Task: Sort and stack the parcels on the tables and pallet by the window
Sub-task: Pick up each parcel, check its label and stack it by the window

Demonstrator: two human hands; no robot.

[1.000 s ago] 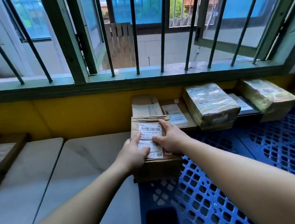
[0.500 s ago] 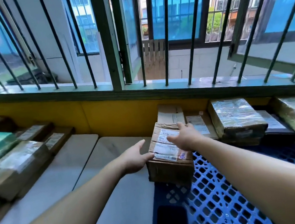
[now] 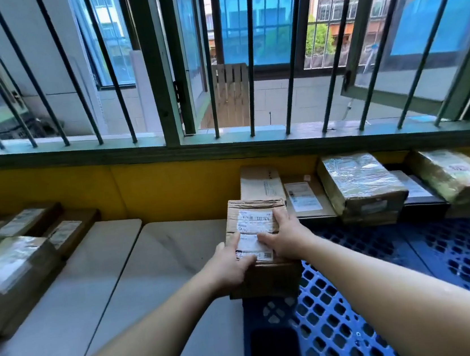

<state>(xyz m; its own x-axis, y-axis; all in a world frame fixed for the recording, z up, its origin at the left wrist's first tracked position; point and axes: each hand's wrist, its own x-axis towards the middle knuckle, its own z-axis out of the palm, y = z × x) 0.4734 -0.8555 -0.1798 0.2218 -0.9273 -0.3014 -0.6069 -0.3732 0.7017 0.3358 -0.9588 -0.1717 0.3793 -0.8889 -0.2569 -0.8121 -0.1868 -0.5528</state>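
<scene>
A brown cardboard box [image 3: 255,221] with white shipping labels on top stands at the left edge of the blue plastic pallet [image 3: 416,262], beside the grey table [image 3: 167,263]. My left hand [image 3: 228,267] grips its near left corner, thumb on the top. My right hand [image 3: 288,236] lies flat on the top at the right side, fingers stretched toward the far edge. Behind it along the yellow wall sit a plain brown box [image 3: 261,182], a flat labelled parcel [image 3: 304,199], a film-wrapped parcel [image 3: 358,180] and another wrapped parcel [image 3: 458,177].
A second grey table [image 3: 65,302] on the left carries several parcels, the nearest a taped one [image 3: 10,264]. A flat black parcel [image 3: 420,199] lies between the wrapped ones. A dark flat object [image 3: 274,353] lies on the pallet near me. A barred window runs above.
My left hand, off the box half a second ago, is back on its near left corner. The right hand stayed on top. The view shifted slightly right.
</scene>
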